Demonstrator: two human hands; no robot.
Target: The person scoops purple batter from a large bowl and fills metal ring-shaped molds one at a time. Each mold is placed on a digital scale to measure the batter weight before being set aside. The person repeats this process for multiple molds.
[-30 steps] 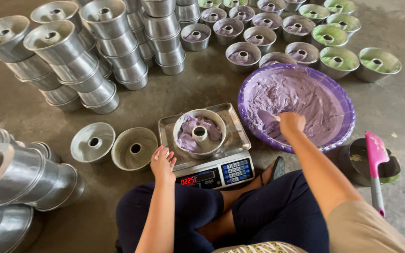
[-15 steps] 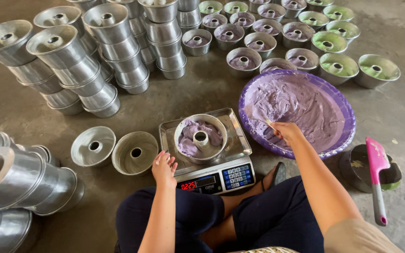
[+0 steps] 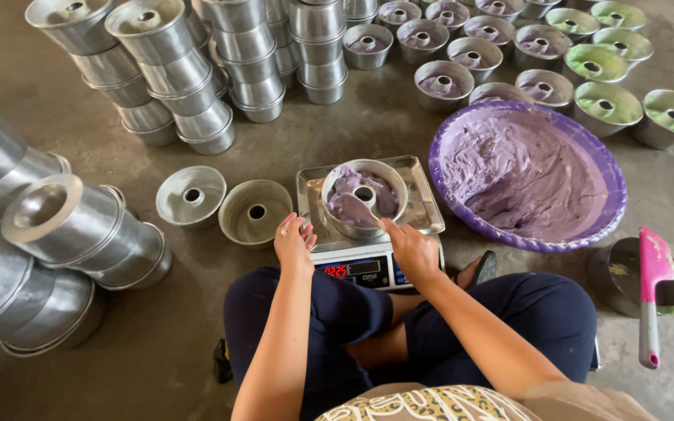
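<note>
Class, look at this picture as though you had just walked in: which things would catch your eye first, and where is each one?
The big purple basin of lilac batter at right of centre stands out first. Before the seated person, a ring-shaped tin half filled with that batter sits on a scale; the right hand holds a spoon over it, the left hand rests at the scale's edge. Stacks of shiny empty tins fill the upper left.

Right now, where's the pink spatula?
In the head view, the pink spatula lies at the far right, resting across a dark bowl just below the big purple batter basin.
</note>
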